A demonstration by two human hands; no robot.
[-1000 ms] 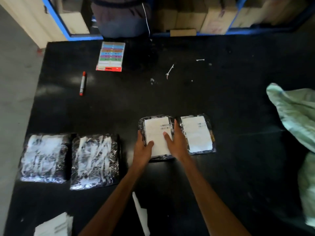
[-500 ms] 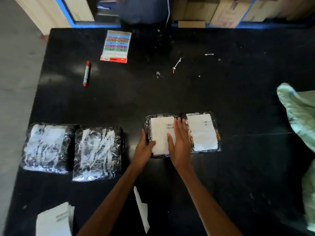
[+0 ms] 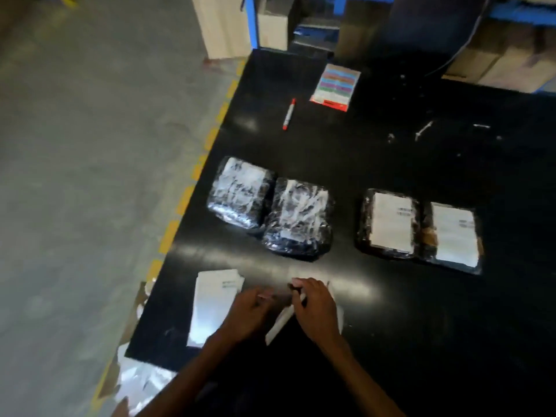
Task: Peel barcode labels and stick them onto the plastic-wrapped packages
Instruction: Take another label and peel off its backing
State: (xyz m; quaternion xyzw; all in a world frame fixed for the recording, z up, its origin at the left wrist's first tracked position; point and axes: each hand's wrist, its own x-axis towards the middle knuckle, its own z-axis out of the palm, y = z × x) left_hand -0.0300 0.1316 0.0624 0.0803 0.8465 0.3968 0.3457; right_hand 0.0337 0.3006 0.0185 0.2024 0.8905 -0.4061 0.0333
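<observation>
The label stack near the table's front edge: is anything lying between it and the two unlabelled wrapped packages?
Nothing visible does. Only bare black table separates the label stack from the two unlabelled packages. Both hands are beside the stack, the right hand on a white strip.

Black table (image 3: pixel 391 164), glossy top, pretty scuffed. Near the left edge sit two unlabeled plastic-wrapped packages (image 3: pixel 240 195) (image 3: pixel 298 219), touching each other. Further right, two more wrapped packages with white barcode labels on top (image 3: pixel 389 225) (image 3: pixel 451 236), also side by side. By the near left corner lies a stack of white label sheets (image 3: pixel 212 308). Toward the far edge there's a red marker (image 3: pixel 288 114) and a colorful sticker sheet (image 3: pixel 335 87), plus some white scraps (image 3: pixel 422 130).
</observation>
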